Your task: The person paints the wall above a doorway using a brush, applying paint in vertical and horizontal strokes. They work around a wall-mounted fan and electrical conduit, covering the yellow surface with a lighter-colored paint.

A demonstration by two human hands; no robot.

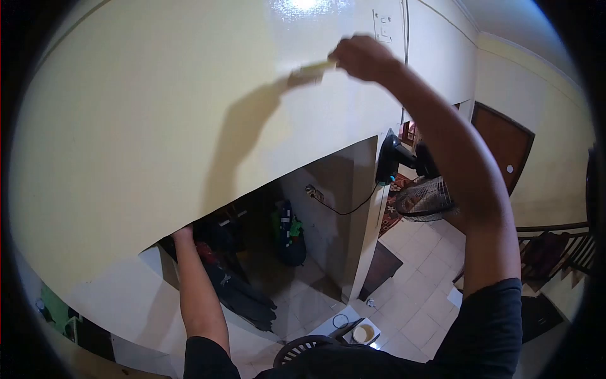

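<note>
My right hand (366, 58) is raised high and closed around the handle of a paintbrush (315, 66). The brush head lies up against the cream wall (158, 114), with its shadow beside it. A shinier, paler band of paint runs up the wall near the brush. Lower left, my left hand (182, 234) reaches up to the upper edge of an opening in the wall, its fingers hidden behind that edge.
A wall fan (424, 196) hangs right of the opening, its cord running to a socket (314, 192). Below stands a paint tub (363, 333) near a dark chair back (303, 347). Dark clothes (237, 294) hang inside the opening. A switch plate (384, 26) sits above my right hand.
</note>
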